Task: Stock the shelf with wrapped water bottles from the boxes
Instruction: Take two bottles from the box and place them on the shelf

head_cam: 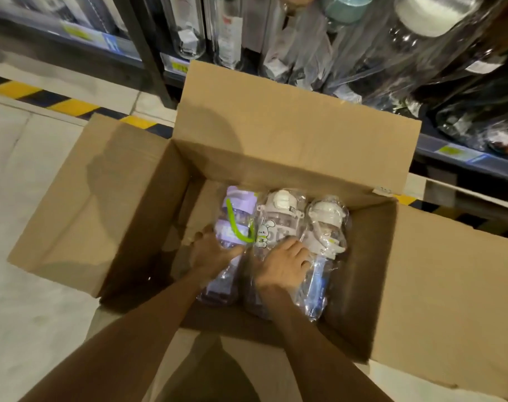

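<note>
- An open cardboard box [305, 134] sits on a pale floor in front of a store shelf [464, 158], its four flaps folded outward, as a person reaches into it with both bare arms.
- Three wrapped water bottles lie side by side on the box bottom, caps toward the far side: a purple bottle [238, 216] with a green strap on the left, a white-capped bottle with a rabbit print [279, 219] in the middle, and a second white-capped bottle [328, 227] on the right, each touching its neighbour.
- The left hand [212, 253] grips the purple bottle around its middle, fingers curled over its left side and the thumb laid across the clear wrap.
- The right hand [284, 265] lies on the middle bottle, its fingers curled down into the gap beside the right-hand bottle, clasping the wrapped body.
- On the shelf beyond the far flap stand more plastic-wrapped bottles [397, 53], dark and clear, above yellow price tags on the shelf edge.
- A yellow-and-black hazard stripe [73, 105] runs along the floor at the shelf's foot, left of the box.
</note>
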`<act>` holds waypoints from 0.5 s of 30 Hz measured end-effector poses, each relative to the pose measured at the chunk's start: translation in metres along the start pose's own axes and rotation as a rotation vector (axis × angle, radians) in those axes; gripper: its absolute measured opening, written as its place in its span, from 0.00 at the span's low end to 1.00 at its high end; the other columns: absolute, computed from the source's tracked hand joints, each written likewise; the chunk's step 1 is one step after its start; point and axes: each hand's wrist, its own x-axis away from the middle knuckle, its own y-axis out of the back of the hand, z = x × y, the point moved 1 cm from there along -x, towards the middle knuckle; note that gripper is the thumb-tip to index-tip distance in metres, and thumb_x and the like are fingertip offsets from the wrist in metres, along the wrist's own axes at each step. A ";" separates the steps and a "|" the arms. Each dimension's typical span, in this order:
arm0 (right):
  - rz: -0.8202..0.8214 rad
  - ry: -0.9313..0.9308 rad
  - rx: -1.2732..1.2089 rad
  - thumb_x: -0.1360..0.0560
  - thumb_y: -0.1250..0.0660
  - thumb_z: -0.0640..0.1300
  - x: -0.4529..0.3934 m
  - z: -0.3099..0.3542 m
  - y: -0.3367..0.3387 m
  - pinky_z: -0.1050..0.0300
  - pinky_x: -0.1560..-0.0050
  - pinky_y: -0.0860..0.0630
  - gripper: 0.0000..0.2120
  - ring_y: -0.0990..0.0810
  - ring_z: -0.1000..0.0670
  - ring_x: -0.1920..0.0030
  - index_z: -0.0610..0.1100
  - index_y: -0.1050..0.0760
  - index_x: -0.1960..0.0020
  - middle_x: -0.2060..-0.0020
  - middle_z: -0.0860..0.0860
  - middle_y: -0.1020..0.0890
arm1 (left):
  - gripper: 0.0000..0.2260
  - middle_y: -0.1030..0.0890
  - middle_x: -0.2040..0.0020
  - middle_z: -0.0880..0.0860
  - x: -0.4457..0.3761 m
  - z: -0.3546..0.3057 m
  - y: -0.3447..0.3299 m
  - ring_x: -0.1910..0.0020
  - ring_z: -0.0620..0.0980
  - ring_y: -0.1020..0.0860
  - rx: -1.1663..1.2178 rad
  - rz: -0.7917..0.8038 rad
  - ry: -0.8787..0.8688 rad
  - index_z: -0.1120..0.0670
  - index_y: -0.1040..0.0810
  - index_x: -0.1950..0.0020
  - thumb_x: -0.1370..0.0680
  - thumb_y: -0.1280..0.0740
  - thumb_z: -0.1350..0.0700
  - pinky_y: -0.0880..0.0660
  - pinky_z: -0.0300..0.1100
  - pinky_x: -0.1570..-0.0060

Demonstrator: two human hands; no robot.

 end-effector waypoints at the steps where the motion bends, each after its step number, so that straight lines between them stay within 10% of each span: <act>1: 0.012 0.018 -0.020 0.32 0.28 0.59 0.002 0.002 -0.003 0.53 0.46 0.29 0.37 0.26 0.44 0.44 0.36 0.34 0.33 0.42 0.42 0.25 | 0.36 0.20 0.46 0.53 0.005 -0.002 0.010 0.47 0.55 0.21 -0.013 -0.013 0.026 0.51 0.23 0.41 0.42 0.31 0.32 0.24 0.46 0.48; 4: 0.069 0.028 -0.118 0.25 0.34 0.42 0.004 0.013 -0.016 0.55 0.40 0.32 0.33 0.32 0.44 0.39 0.37 0.49 0.27 0.36 0.41 0.32 | 0.29 0.19 0.44 0.56 0.003 0.008 0.027 0.46 0.56 0.21 0.019 -0.014 0.123 0.55 0.23 0.40 0.34 0.27 0.40 0.25 0.43 0.51; 10: 0.179 -0.156 -0.328 0.29 0.26 0.45 -0.004 0.013 -0.026 0.48 0.38 0.29 0.49 0.32 0.41 0.33 0.35 0.58 0.25 0.32 0.39 0.35 | 0.25 0.20 0.47 0.52 0.003 0.007 0.015 0.46 0.52 0.22 0.085 0.008 0.075 0.56 0.21 0.44 0.34 0.24 0.43 0.27 0.39 0.52; 15: 0.266 -0.164 -0.562 0.35 0.23 0.52 -0.008 0.002 -0.005 0.47 0.39 0.28 0.43 0.27 0.38 0.38 0.35 0.44 0.33 0.38 0.39 0.28 | 0.28 0.22 0.45 0.51 -0.001 -0.001 0.022 0.46 0.49 0.23 0.194 0.035 0.155 0.56 0.22 0.41 0.37 0.22 0.48 0.27 0.38 0.51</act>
